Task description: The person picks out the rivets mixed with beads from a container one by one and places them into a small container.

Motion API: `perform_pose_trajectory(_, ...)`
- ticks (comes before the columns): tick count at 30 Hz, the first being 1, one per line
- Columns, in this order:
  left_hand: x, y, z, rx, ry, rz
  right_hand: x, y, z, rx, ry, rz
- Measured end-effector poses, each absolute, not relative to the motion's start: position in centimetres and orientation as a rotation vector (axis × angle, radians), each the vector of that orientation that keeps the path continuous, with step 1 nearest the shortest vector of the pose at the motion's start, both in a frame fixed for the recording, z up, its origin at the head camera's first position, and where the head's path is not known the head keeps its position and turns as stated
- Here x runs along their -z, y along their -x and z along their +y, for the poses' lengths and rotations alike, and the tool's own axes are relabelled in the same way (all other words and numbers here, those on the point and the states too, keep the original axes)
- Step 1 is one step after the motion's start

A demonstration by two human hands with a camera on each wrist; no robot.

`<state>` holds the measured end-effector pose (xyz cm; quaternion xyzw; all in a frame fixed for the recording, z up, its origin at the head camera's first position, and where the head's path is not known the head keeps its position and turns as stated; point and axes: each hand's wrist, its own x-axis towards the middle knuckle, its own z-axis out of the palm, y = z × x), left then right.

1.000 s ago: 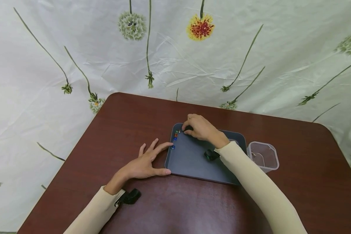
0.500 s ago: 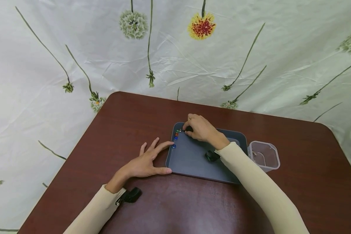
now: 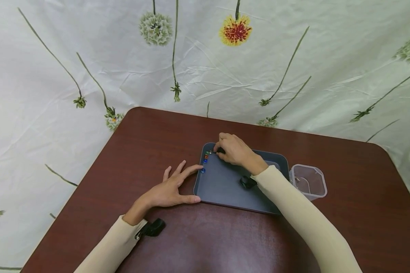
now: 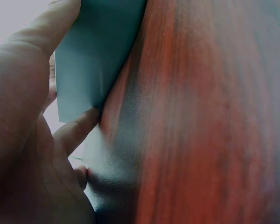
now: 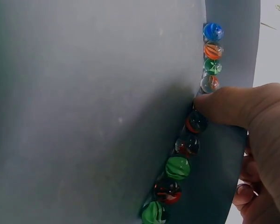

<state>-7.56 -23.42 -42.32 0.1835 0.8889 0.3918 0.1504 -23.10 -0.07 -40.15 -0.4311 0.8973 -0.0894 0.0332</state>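
Observation:
My left hand (image 3: 167, 192) lies at the tray's left side, fingers spread. Its thumb touches the near left corner and its index fingertip is at the left rim, close beside a lone blue marble (image 3: 203, 170). At the far left part of the grey tray (image 3: 222, 185), my right hand (image 3: 235, 149) pinches a marble between thumb and index finger, mostly hidden by the thumb (image 5: 224, 103). In the right wrist view, marbles line the tray wall on both sides of the thumb: a blue marble (image 5: 213, 31), an orange one (image 5: 213, 50), a green one (image 5: 178, 167) and several others.
A clear plastic tub (image 3: 324, 185) stands against the tray's right side, with something small and unclear inside. Partly behind the right sleeve, a pale translucent object (image 3: 273, 164) lies in the tray. The brown table (image 3: 157, 132) ends at a flowered cloth (image 3: 198, 57).
Hardly anything differs. The head view has shifted slightly, and a marble at the right fingertips shows more plainly. Both hands keep their places at the tray.

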Motion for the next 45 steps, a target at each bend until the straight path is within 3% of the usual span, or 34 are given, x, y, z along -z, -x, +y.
perform_pose_trajectory(45,42.4,7.6,-23.3,-1.138,-0.538,2.557,39.6,22.4,1.4,0.187,1.466,2.796)
